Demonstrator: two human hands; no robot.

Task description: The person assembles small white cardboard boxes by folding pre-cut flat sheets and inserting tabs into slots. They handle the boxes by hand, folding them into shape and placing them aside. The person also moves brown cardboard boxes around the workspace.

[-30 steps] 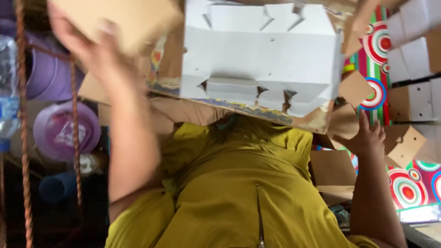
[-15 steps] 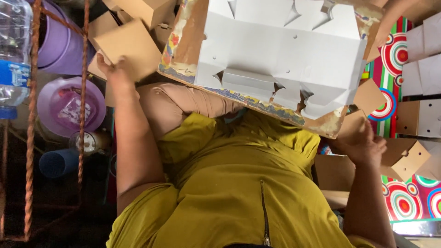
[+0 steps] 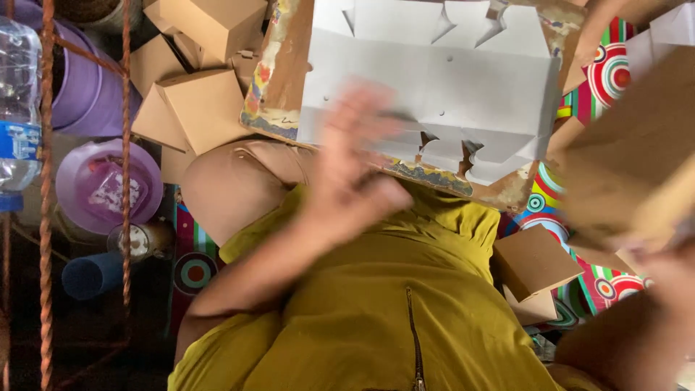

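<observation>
White flat carton (image 3: 434,80), brown boxes (image 3: 206,105); mustard garment (image 3: 391,311), purple tubs (image 3: 79,80)

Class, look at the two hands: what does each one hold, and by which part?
Left hand: nothing, open over the white flat carton. Right hand, blurred: a brown box, apparently by its near edge.

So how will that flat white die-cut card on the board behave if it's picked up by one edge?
The white card blank is thin, flat and scored with fold lines, so it would probably bend or sag there. It looks light for its area. Its cut tabs along the lower edge could snag or crease. The left hand, blurred, hovers just over it.
</observation>
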